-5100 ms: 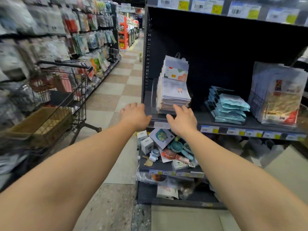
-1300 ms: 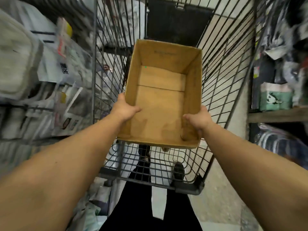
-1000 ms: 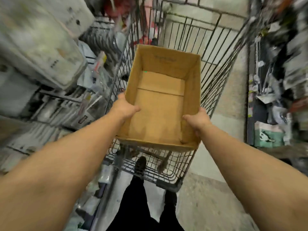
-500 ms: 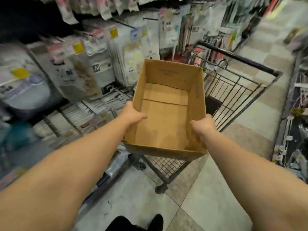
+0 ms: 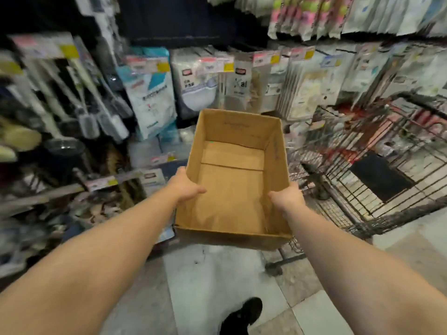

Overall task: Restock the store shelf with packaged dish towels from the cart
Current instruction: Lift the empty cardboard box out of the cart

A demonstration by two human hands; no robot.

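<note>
An open brown cardboard box point(image 5: 232, 189) with nothing inside hangs in the air in front of me. My left hand point(image 5: 185, 187) grips its left wall, thumb inside. My right hand point(image 5: 286, 198) grips its right wall the same way. The wire shopping cart point(image 5: 362, 175) stands to the right of the box, its basket showing red and pink packages at the far end. No dish towel packages are in my hands.
Store shelves point(image 5: 169, 97) packed with hanging bagged goods and brushes fill the left and back. Price tags line the shelf rails. A tiled floor point(image 5: 217, 286) lies below, with my black shoe point(image 5: 242, 315) near the bottom.
I have lifted the box out of the cart and swung left with it. The cart now sits to the right and the shelves face me.
</note>
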